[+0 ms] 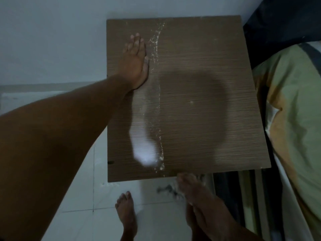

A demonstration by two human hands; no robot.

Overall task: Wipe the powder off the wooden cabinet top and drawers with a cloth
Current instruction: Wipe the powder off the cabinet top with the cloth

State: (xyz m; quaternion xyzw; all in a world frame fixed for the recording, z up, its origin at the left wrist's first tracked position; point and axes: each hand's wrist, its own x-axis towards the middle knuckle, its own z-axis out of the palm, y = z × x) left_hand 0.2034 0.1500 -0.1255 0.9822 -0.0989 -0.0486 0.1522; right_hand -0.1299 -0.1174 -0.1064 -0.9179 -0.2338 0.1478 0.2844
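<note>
left hand (136,61) flat, fingers straight, on the cabinet top (199,66) beside the powder line (157,84). right hand (191,188) at the front edge, grip too blurry to tell. pillow (295,110) just right.

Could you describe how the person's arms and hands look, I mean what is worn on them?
Both arms are bare. No sleeve shows on the left arm up to the frame edge, nor on the right forearm. The left hand wears no glove, ring, watch or bracelet that I can see. The right hand is blurred: no glove shows, but small items cannot be ruled out.
</note>
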